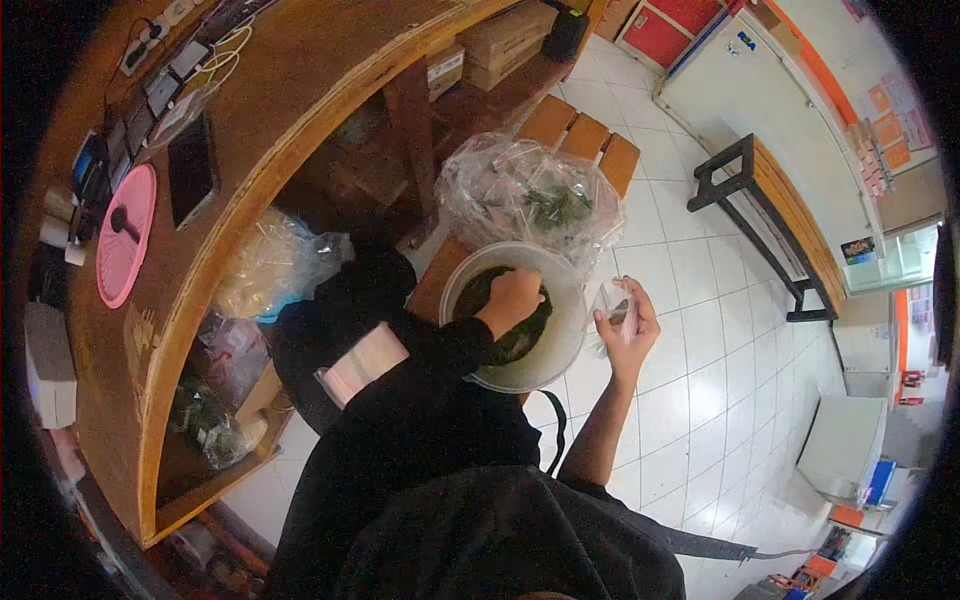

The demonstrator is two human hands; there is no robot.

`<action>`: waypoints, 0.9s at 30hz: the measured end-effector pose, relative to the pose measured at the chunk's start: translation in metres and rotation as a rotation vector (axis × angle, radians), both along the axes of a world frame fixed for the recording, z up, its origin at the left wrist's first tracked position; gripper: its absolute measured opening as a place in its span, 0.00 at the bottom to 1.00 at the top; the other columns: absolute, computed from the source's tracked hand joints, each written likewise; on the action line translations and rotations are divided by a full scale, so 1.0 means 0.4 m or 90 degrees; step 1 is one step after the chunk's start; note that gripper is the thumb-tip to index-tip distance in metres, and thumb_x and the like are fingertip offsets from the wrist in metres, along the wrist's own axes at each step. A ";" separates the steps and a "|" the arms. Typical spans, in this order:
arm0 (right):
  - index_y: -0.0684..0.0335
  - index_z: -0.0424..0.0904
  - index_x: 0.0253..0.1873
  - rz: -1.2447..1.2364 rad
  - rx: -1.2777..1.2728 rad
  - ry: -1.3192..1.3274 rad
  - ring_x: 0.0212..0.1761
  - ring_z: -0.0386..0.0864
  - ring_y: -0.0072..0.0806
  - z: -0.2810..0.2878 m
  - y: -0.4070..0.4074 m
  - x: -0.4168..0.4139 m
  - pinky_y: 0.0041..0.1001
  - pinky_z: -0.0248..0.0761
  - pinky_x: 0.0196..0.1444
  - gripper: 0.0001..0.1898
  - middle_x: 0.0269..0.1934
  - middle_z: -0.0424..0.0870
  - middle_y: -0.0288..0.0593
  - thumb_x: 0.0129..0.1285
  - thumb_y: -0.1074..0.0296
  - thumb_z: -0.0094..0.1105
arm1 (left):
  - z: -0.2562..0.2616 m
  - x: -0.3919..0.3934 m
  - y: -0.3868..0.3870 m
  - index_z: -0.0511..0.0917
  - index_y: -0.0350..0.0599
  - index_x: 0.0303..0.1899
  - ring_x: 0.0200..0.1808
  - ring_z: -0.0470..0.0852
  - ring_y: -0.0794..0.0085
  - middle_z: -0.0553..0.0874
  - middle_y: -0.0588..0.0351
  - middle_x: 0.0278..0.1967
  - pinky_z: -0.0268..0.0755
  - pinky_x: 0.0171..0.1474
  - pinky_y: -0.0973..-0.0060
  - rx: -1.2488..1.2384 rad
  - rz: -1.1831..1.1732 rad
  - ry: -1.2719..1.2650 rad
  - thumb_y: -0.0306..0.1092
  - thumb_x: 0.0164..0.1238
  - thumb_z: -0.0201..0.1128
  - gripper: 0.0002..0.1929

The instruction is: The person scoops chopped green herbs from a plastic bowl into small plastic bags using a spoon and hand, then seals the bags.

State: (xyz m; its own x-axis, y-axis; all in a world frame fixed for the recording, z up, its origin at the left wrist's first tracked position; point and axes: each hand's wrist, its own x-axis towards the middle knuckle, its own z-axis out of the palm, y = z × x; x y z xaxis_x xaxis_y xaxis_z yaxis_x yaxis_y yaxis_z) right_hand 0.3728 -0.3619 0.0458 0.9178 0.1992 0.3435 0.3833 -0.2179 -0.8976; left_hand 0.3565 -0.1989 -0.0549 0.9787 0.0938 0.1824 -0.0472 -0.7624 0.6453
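A translucent white plastic tub (566, 330) stands in front of me with dark green matter (517, 349) in its bottom. My left hand (517, 298) reaches down inside it, fingers curled; whatever they may hold is hidden. Just right of the rim, my right hand (630, 330) holds a small clear plastic bag (616, 306) between thumb and fingers. Behind the tub lies a large clear plastic bag (495, 176) containing small clear packets and a green clump (559, 206). A flat pack of small plastic bags (367, 364) rests on my black-clad lap.
To my left runs a wooden counter (247, 112) bearing a pink plastic tray (124, 240), a tablet (193, 169) and cables. Filled plastic bags (277, 262) sit on its lower shelf. A slatted wooden bench (577, 139) is under the large bag. Another bench (787, 217) stands across the tiled floor.
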 end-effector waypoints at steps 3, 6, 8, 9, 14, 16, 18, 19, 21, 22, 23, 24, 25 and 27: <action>0.68 0.70 0.49 0.007 0.074 0.031 0.21 0.62 0.11 -0.002 0.006 -0.005 0.12 0.60 0.23 0.28 0.42 0.76 0.40 0.35 0.80 0.63 | -0.014 0.019 -0.028 0.75 0.41 0.24 0.27 0.79 0.58 0.77 0.47 0.22 0.71 0.25 0.66 0.108 -0.002 0.077 0.31 0.49 0.59 0.05; 0.67 0.70 0.50 0.028 0.082 0.045 0.25 0.65 0.13 -0.002 0.011 -0.004 0.13 0.61 0.24 0.29 0.43 0.75 0.41 0.35 0.80 0.64 | -0.037 0.030 -0.032 0.74 0.43 0.22 0.25 0.80 0.61 0.77 0.50 0.21 0.71 0.23 0.67 0.165 0.014 0.069 0.30 0.48 0.57 0.03; 0.66 0.70 0.49 0.041 0.101 0.072 0.30 0.69 0.15 -0.006 0.018 -0.006 0.13 0.63 0.26 0.29 0.43 0.75 0.42 0.35 0.79 0.66 | -0.042 0.027 -0.032 0.74 0.44 0.21 0.24 0.80 0.62 0.77 0.51 0.21 0.71 0.22 0.68 0.188 0.009 0.085 0.29 0.48 0.56 0.03; 0.66 0.70 0.49 0.059 0.093 0.070 0.30 0.69 0.15 -0.007 0.020 -0.004 0.12 0.62 0.25 0.29 0.43 0.75 0.41 0.35 0.79 0.66 | -0.039 0.028 -0.036 0.74 0.44 0.20 0.24 0.80 0.63 0.77 0.52 0.20 0.71 0.22 0.68 0.185 0.003 0.087 0.29 0.48 0.56 0.03; 0.65 0.70 0.49 0.091 0.064 0.050 0.29 0.69 0.14 -0.002 0.049 -0.006 0.12 0.62 0.24 0.29 0.42 0.75 0.40 0.35 0.80 0.65 | -0.029 0.017 -0.037 0.73 0.44 0.19 0.25 0.79 0.61 0.77 0.51 0.22 0.71 0.25 0.67 0.184 -0.026 0.056 0.29 0.48 0.54 0.04; 0.68 0.70 0.49 0.100 0.051 -0.011 0.19 0.61 0.10 -0.006 0.049 -0.003 0.11 0.60 0.22 0.29 0.42 0.76 0.42 0.34 0.81 0.63 | -0.018 0.010 -0.024 0.72 0.42 0.23 0.27 0.78 0.58 0.77 0.50 0.23 0.71 0.28 0.66 0.080 -0.062 0.018 0.29 0.49 0.53 0.03; 0.68 0.70 0.49 0.096 0.076 0.025 0.19 0.61 0.10 -0.003 0.041 -0.001 0.11 0.59 0.21 0.29 0.42 0.76 0.42 0.35 0.81 0.63 | -0.001 -0.005 0.006 0.71 0.42 0.26 0.29 0.78 0.57 0.77 0.49 0.24 0.71 0.30 0.65 0.057 -0.119 -0.005 0.29 0.50 0.53 0.03; 0.68 0.70 0.49 0.092 0.100 0.057 0.19 0.60 0.10 -0.002 0.033 -0.001 0.11 0.59 0.21 0.29 0.42 0.76 0.41 0.35 0.81 0.63 | 0.008 -0.013 0.023 0.70 0.41 0.29 0.30 0.77 0.56 0.76 0.48 0.26 0.70 0.32 0.63 0.032 -0.176 -0.033 0.29 0.50 0.52 0.04; 0.67 0.70 0.49 0.093 0.093 0.086 0.25 0.65 0.12 -0.005 0.015 -0.001 0.12 0.61 0.23 0.29 0.42 0.75 0.41 0.35 0.81 0.64 | 0.024 -0.034 0.058 0.69 0.41 0.31 0.30 0.77 0.55 0.76 0.48 0.26 0.69 0.34 0.62 0.038 -0.198 0.074 0.30 0.51 0.52 0.06; 0.65 0.70 0.50 0.098 0.085 0.110 0.32 0.70 0.15 -0.007 0.012 -0.002 0.13 0.63 0.26 0.29 0.42 0.75 0.41 0.35 0.81 0.65 | 0.027 -0.042 0.073 0.68 0.40 0.33 0.31 0.76 0.55 0.76 0.47 0.27 0.69 0.36 0.61 0.044 -0.215 0.176 0.31 0.53 0.52 0.07; 0.65 0.70 0.50 0.098 0.086 0.113 0.32 0.70 0.15 -0.012 0.013 -0.004 0.13 0.63 0.26 0.29 0.42 0.75 0.41 0.35 0.81 0.65 | 0.022 -0.048 0.083 0.68 0.40 0.33 0.31 0.76 0.55 0.76 0.47 0.27 0.69 0.36 0.61 0.045 -0.216 0.179 0.31 0.53 0.52 0.07; 0.65 0.70 0.50 0.102 0.092 0.101 0.31 0.69 0.14 -0.019 0.013 -0.004 0.13 0.63 0.26 0.29 0.42 0.75 0.41 0.35 0.81 0.65 | 0.020 -0.050 0.091 0.69 0.40 0.33 0.35 0.75 0.54 0.76 0.45 0.31 0.67 0.38 0.61 0.066 -0.242 0.183 0.31 0.54 0.52 0.07; 0.65 0.70 0.50 0.106 0.098 0.089 0.29 0.69 0.14 -0.023 0.013 -0.005 0.13 0.62 0.26 0.29 0.42 0.75 0.40 0.35 0.81 0.65 | 0.018 -0.052 0.093 0.70 0.39 0.34 0.39 0.74 0.53 0.76 0.43 0.34 0.66 0.40 0.61 0.087 -0.270 0.186 0.32 0.55 0.51 0.08; 0.65 0.70 0.50 0.103 0.084 0.104 0.28 0.69 0.13 -0.023 0.007 -0.006 0.12 0.62 0.26 0.29 0.42 0.75 0.40 0.35 0.81 0.65 | 0.039 -0.046 0.072 0.70 0.39 0.35 0.40 0.74 0.53 0.76 0.43 0.35 0.66 0.40 0.62 0.026 -0.253 0.171 0.32 0.56 0.50 0.08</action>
State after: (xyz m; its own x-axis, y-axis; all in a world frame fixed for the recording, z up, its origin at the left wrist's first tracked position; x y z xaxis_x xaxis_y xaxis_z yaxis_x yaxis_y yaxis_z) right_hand 0.3702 -0.3593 0.0367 0.9231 0.3104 0.2269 0.2518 -0.0421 -0.9669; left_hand 0.3379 -0.1699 -0.0393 0.9505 -0.2988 -0.0857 -0.1758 -0.7442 0.6444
